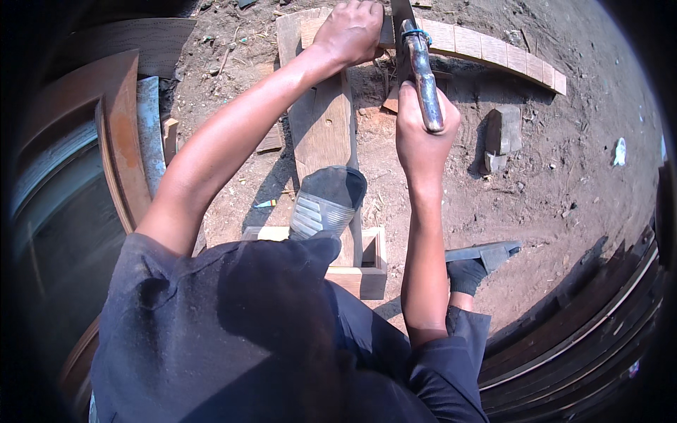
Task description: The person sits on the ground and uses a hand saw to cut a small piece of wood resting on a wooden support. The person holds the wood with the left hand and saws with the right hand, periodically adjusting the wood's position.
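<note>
My left hand (352, 32) grips a curved wooden piece (493, 49) near the top of the view, just left of the saw blade. Several crosswise lines mark the piece to the right of the blade. My right hand (419, 116) is closed on the hand saw's worn handle (427, 74), which has blue cord tied near its front. The blade (400, 15) stands across the curved piece, its far end cut off by the frame. Beneath, a long plank (317, 127) runs toward me, with my sandalled foot (324, 204) on it.
A wooden box frame (367, 282) lies under the plank's near end. A wood block (504, 130) sits on the dirt at right. Wooden panels and a framed pane (63, 218) stand at left; dark boards (578, 338) lie lower right. My other foot (486, 257) is on the ground.
</note>
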Action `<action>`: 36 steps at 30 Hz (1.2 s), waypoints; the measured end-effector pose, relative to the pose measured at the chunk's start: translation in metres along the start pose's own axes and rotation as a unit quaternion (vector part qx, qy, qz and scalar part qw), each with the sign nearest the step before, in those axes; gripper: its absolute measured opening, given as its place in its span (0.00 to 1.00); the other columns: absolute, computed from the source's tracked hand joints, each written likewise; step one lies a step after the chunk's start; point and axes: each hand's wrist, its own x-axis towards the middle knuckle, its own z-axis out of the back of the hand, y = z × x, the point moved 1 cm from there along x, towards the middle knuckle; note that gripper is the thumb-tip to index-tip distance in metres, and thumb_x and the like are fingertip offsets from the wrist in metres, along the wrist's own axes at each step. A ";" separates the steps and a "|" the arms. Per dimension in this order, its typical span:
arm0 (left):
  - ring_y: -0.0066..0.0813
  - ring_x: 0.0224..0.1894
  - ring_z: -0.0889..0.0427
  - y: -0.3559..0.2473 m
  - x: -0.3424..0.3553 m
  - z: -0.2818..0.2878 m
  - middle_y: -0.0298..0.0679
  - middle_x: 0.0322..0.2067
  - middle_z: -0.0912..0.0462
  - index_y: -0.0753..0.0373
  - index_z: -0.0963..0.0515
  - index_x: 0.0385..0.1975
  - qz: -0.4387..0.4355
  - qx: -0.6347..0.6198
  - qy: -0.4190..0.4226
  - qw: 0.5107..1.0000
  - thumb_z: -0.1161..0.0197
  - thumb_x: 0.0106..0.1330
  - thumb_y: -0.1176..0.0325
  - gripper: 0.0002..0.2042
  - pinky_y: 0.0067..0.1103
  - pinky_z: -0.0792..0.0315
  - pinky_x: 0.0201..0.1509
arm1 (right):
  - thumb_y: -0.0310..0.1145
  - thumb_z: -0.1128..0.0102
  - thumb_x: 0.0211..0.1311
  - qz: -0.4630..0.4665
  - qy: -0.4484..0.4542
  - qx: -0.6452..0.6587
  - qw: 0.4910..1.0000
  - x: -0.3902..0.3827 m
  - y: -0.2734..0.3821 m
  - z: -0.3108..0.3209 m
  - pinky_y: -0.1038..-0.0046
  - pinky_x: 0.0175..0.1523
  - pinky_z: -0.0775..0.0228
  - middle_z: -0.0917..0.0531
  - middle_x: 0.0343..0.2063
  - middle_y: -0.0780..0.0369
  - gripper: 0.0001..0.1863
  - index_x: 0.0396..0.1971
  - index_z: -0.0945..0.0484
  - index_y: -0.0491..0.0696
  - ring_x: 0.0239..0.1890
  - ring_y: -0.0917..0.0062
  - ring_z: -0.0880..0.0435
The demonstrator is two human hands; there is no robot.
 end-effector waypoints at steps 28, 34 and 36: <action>0.50 0.38 0.23 -0.004 0.002 0.001 0.54 0.31 0.24 0.70 0.30 0.38 -0.025 -0.062 -0.061 0.996 0.30 0.45 0.61 0.25 0.35 0.27 0.42 | 0.23 0.47 0.52 0.039 -0.003 0.007 0.999 0.018 0.000 -0.004 0.76 0.20 0.47 0.33 0.10 0.65 0.11 0.13 0.34 0.41 0.15 0.87 0.40; 0.50 0.36 0.23 0.009 0.002 -0.008 0.54 0.31 0.24 0.70 0.31 0.35 -0.039 -0.012 -0.074 0.996 0.31 0.44 0.64 0.21 0.36 0.28 0.41 | 0.20 0.45 0.52 0.030 -0.008 -0.066 0.997 -0.077 -0.014 0.031 0.76 0.23 0.35 0.25 0.14 0.60 0.03 0.22 0.25 0.38 0.17 0.82 0.25; 0.50 0.37 0.24 0.008 0.001 -0.007 0.54 0.31 0.24 0.69 0.31 0.34 -0.023 -0.032 -0.057 0.998 0.32 0.44 0.65 0.21 0.36 0.29 0.42 | 0.21 0.45 0.52 0.030 -0.004 -0.074 0.997 -0.088 -0.013 0.031 0.76 0.23 0.35 0.26 0.13 0.60 0.04 0.21 0.25 0.38 0.16 0.81 0.25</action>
